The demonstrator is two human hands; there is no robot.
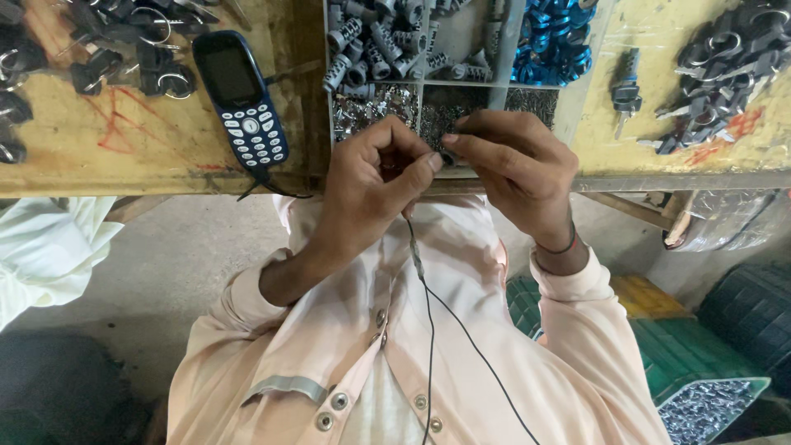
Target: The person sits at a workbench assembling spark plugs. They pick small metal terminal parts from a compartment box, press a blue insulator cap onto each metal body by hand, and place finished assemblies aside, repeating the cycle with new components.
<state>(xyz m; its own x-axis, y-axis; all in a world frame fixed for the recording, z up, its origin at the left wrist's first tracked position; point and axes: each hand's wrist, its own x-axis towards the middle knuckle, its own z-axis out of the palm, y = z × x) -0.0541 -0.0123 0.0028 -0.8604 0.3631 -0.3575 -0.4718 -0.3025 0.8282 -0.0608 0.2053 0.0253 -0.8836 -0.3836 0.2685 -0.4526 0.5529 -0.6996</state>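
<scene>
Centrally in the frame, the person's two hands meet just below the edge of the wooden worktop (124, 156). The left hand (371, 185) is curled tight, its thumb and forefinger pinched on a small dark part (447, 157) that sits between the two hands. The right hand (515, 169) is likewise narrowed, with its fingertips closed on the same small part from the other side. What exactly the part is cannot be made out; it is mostly hidden by the fingers.

Just above the hands, at upper centre, lies a compartment tray (500, 58) on the worktop. Its upper left cell holds grey ribbed plugs (371, 41), its upper right cell holds blue rings (552, 41), and the lower cells hold small shiny metal bits (375, 107).

At upper left lies a blue keypad phone (241, 95), with a heap of black clips with metal rings (132, 45) beside it. Another heap of black clips (729, 62) lies at upper right, well apart from the hands.

A thin black cable (428, 330) runs down from below the hands over the person's pale pink shirt (494, 354). At lower right, a green crate (700, 395) holds more small metal pieces.
</scene>
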